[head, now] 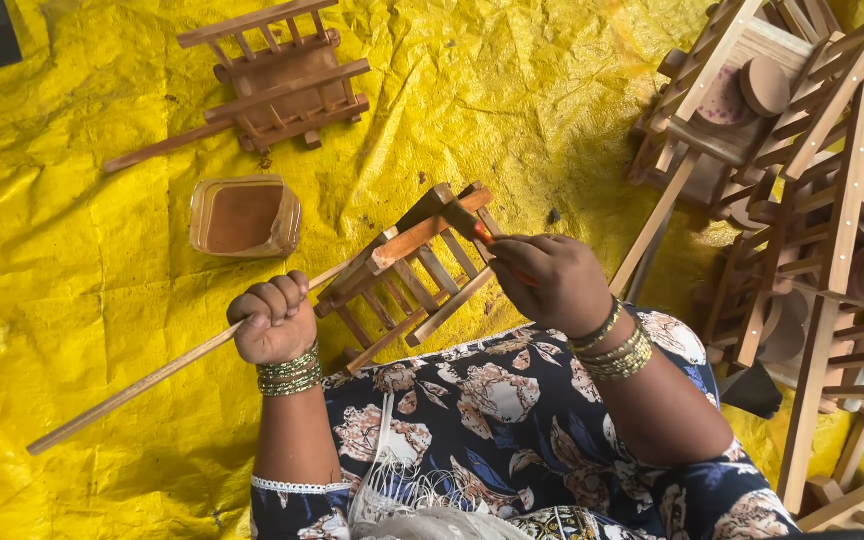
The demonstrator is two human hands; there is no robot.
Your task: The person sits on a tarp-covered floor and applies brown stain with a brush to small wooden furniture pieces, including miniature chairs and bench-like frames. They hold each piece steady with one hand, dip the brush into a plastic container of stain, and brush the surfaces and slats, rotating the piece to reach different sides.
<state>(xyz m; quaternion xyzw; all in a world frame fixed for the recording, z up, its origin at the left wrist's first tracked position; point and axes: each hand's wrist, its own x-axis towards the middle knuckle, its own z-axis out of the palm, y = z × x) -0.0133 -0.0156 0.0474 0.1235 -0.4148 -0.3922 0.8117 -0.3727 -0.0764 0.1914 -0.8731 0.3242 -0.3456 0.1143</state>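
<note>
Now the right hand (552, 280) pinches a small brush (472, 228) against the wooden cart (407, 270) just beyond its fingertips, while the left hand (274, 322) fists the cart's long handle (132, 385), staining apparently underway, needing steady strokes.

A small wooden toy cart (407, 270) of pale slats is held tilted above the yellow tarp, in the middle of the scene, its slatted side turned up and its long straight handle (142, 385) running down to the near left. The left hand (274, 320) is clenched around that handle close to the cart body. One top rail is stained reddish-brown; the other slats are bare wood. A paintbrush (472, 228) with dark bristles and an orange ferrule touches the stained rail at the cart's far right corner, gripped in the right hand (552, 280).
</note>
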